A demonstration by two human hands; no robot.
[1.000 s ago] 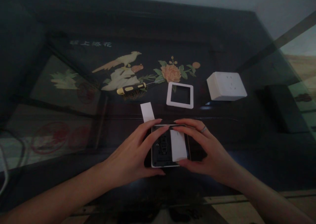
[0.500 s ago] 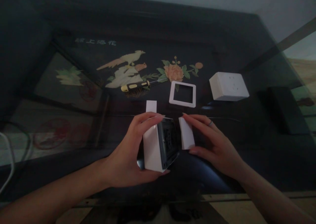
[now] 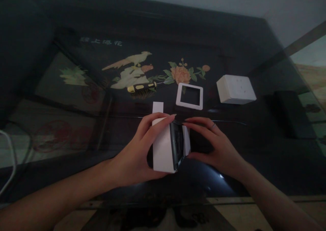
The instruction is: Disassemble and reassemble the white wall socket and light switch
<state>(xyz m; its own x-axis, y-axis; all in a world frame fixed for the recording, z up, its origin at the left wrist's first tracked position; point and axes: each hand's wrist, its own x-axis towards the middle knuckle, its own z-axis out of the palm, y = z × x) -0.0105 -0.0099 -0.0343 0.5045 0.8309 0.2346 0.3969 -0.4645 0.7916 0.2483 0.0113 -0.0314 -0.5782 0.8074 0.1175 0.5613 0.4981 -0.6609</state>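
Note:
My left hand [image 3: 142,149] is wrapped round a white socket box [image 3: 162,149] with a dark inner face [image 3: 177,142] turned to the right. Between the fingertips and thumb of my right hand [image 3: 214,139] is a small white cover panel [image 3: 186,140], held at that dark face; whether it is seated there I cannot tell. Just beyond the box, a small white rectangular piece [image 3: 158,107] shows partly behind my left fingers. Farther back lies a square white frame [image 3: 189,105], its middle open.
A yellow and black screwdriver [image 3: 141,87] lies left of the frame. To the right stands another white socket box [image 3: 236,89]. A white cable [image 3: 11,163] curves at the left edge. The dark glossy table [image 3: 122,102] bears a bird and flower picture.
My right hand has moved left, bringing the cover panel up to the dark face of the socket box. My left hand has turned the box slightly and shifted it a little right.

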